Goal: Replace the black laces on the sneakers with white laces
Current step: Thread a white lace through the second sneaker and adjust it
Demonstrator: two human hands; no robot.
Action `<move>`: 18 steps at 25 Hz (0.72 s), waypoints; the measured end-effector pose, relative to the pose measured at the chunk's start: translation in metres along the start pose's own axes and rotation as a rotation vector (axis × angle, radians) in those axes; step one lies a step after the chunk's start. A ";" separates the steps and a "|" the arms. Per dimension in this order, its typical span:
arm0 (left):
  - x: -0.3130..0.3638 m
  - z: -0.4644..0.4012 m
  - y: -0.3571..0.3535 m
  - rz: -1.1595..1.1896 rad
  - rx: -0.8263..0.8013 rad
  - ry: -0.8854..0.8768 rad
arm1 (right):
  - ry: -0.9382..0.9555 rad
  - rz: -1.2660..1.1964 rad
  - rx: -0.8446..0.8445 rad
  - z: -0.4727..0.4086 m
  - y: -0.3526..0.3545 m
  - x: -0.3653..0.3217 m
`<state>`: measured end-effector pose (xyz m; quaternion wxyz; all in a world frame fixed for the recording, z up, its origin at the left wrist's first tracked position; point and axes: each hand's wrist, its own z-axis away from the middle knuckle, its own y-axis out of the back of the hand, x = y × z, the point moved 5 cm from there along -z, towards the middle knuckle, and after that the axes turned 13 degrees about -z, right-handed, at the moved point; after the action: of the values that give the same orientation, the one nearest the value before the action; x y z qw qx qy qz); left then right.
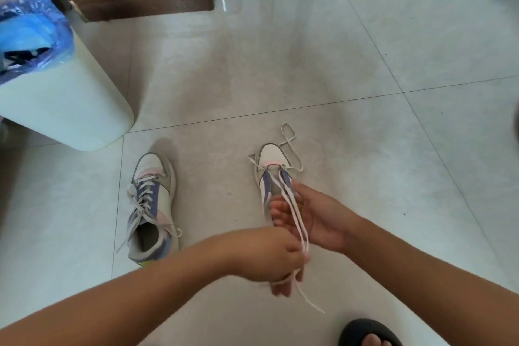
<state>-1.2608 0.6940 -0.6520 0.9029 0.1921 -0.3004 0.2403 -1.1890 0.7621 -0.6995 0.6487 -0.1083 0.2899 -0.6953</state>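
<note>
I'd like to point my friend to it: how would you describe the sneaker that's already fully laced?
Start at the pale bin with the blue bag. Just below it on the tiled floor stands the laced sneaker, untouched. Unlike the other sneaker by the hands, its white lace criss-crosses every eyelet.

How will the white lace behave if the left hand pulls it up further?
The white lace looks floppy: its free end hangs below the left hand. It probably weighs little. Pulling harder may tip the right sneaker.

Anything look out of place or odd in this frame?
Mildly: a loose white lace trails in loops on the floor past the toe of the right-hand sneaker. No black laces show; the left-hand sneaker is already laced white.
</note>
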 end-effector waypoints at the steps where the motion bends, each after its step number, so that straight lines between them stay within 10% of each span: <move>1: -0.017 -0.010 0.013 -0.167 -0.061 0.088 | 0.022 0.052 0.019 -0.005 -0.001 -0.007; 6: -0.103 -0.069 0.137 0.060 0.690 0.522 | 0.099 0.264 0.072 -0.007 0.010 -0.010; 11: -0.130 -0.113 0.148 0.762 0.663 0.539 | 0.068 0.373 0.070 -0.004 0.011 0.008; 15: -0.095 -0.100 0.187 0.925 0.958 0.296 | 0.098 0.386 0.090 -0.007 0.013 0.000; 18: -0.028 -0.053 0.189 0.487 0.898 -0.238 | 0.109 0.395 0.102 -0.007 0.014 -0.003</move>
<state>-1.3603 0.8645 -0.6715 0.6091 0.5109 -0.3043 0.5247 -1.1811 0.7666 -0.7121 0.7603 0.0213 0.3046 -0.5733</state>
